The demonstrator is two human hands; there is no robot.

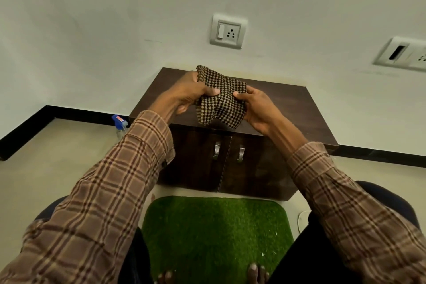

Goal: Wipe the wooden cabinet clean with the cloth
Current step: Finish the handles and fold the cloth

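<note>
A low dark wooden cabinet (288, 108) with two doors and a pair of metal handles (228, 153) stands against a pale wall (115, 18), its top bare where it shows. A black skirting (69, 114) runs along the foot of the wall above a cream floor (46, 157). On the wall sit a switch-and-socket plate (228, 31) above the cabinet and a second plate (403, 53) at the right edge. A spray bottle (119, 125) with a blue head stands on the floor just left of the cabinet; its red label is too small to read. A green grass-like mat (214, 233) lies in front of the cabinet, with bare toes (255, 271) on its near edge. Both arms in brown checked sleeves (103, 191) reach forward over the cabinet top. The cloth (221, 97), brown-and-black check, is bunched between the two hands above the top; whether it touches the wood cannot be told. The left hand (191, 92) clenches its upper left part, thumb pressed on the fabric; the right hand (255, 105) pinches the right side, thumb on top and fingers beneath.
</note>
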